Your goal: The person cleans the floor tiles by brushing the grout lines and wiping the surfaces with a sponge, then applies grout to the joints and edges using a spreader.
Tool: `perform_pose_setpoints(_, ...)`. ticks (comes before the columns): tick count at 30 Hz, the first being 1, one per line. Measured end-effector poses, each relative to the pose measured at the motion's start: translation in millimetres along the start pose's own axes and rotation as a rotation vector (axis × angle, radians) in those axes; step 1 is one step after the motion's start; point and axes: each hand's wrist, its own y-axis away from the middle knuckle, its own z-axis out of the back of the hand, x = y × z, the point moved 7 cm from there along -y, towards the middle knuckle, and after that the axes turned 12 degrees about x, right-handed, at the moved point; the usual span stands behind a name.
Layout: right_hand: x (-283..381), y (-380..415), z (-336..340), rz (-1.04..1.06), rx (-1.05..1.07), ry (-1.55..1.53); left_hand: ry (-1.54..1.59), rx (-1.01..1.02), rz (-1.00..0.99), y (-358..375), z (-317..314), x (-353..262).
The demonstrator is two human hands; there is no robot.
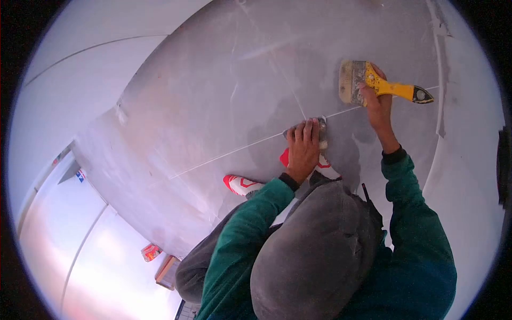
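My right hand [376, 101] grips a wide paintbrush [383, 86] at the base of its yellow handle, thumb on the worn metal band. Its pale, stained bristles [349, 82] point left, and the black handle end points right. My left hand [303, 152] is lower down, close in front of my knee, fingers together and bent over a flat grey piece [322, 127]. Most of that piece is hidden under the palm, so I cannot tell what it is. Thin white lines [229, 153] run across the grey floor [197, 112] and meet near my left fingertips.
My red-and-white footwear [242, 184] shows beside and behind my left hand. A white wall [469, 106] rises at the right, with a rough strip along its foot. White panels [106, 234] stand at the left, near a red packet [151, 252] and a small brown box [168, 271].
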Motion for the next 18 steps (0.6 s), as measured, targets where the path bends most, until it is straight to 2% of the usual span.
perform_pose_setpoints(1, 2.5, -0.8, -0.5, 0.031, 0.012, 0.009, 0.0, -0.003, -0.007, -6.3, -1.1, -2.7)
perform_pose_setpoints(3, 4.5, 3.0, -0.5, 0.04, 0.023, 0.024, 0.053, -0.021, 0.141, -14.7, 2.8, 3.6)
perform_pose_setpoints(4, 6.6, 1.3, -0.8, 0.042, 0.027, 0.035, 0.06, -0.018, 0.141, -19.3, 4.4, 8.1)
perform_pose_setpoints(6, 9.7, 3.8, -2.7, 0.039, 0.023, 0.048, 0.071, -0.067, 0.38, -16.9, 13.8, 35.9)
perform_pose_setpoints(7, 8.9, 3.4, -1.7, 0.028, 0.006, 0.063, 0.071, -0.079, 0.381, -15.0, 12.0, 30.5)
perform_pose_setpoints(9, 9.3, 5.4, -2.7, 0.021, -0.001, 0.079, 0.04, -0.085, 0.157, -8.5, 0.6, -6.2)
perform_pose_setpoints(10, 9.8, 5.5, -4.1, 0.011, 0.015, 0.067, 0.04, -0.052, 0.195, -13.8, -5.5, 2.6)
perform_pose_setpoints(12, 5.8, 21.0, 3.8, -0.019, 0.016, 0.06, -0.195, -0.174, 0.318, -29.9, 2.9, 64.5)
perform_pose_setpoints(13, 6.9, 34.5, 15.1, 0.009, 0.046, 0.225, -0.214, -0.129, 0.532, -36.2, 22.3, 121.6)
perform_pose_setpoints(14, 10.1, 43.6, 25.4, 0.055, 0.085, 0.391, -0.505, -0.333, 0.587, -34.7, 52.1, 176.9)
perform_pose_setpoints(15, 10.4, 56.1, 40.0, 0.013, 0.044, 0.331, -0.38, -0.337, 0.584, -30.9, 88.7, 244.3)
perform_pose_setpoints(16, 9.9, 74.7, 59.7, -0.028, -0.003, 0.27, -0.517, -0.077, 0.683, -19.0, 92.8, 339.8)
perform_pose_setpoints(17, 13.7, 94.3, 83.2, -0.032, 0.004, 0.619, -0.46, -0.022, 0.56, 6.0, 103.0, 438.4)
perform_pose_setpoints(18, 15.1, 112.9, 96.7, -0.047, 0.002, 0.967, -0.465, -0.183, 0.563, 29.5, 167.0, 418.2)
